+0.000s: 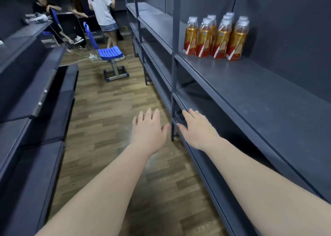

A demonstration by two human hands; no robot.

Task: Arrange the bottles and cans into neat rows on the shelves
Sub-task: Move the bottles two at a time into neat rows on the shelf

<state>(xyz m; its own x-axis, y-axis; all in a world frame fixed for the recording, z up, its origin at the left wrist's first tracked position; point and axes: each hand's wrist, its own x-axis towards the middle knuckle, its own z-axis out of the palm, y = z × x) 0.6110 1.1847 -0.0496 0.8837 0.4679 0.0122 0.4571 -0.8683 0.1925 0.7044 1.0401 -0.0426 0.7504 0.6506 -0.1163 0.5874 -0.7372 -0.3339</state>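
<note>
Several amber drink bottles with white caps and red-gold labels stand in short rows on the dark grey shelf at the right. Both my arms reach forward and down over the aisle. My left hand is held flat over the wooden floor with its fingers straight and holds nothing. My right hand is also flat and empty, its fingers in front of the edge of a lower shelf. Both hands are well below and to the left of the bottles.
Dark shelving lines the left side of the aisle. A blue chair stands on the wooden floor ahead, with cables and a power strip beside it. Three people are at the far end.
</note>
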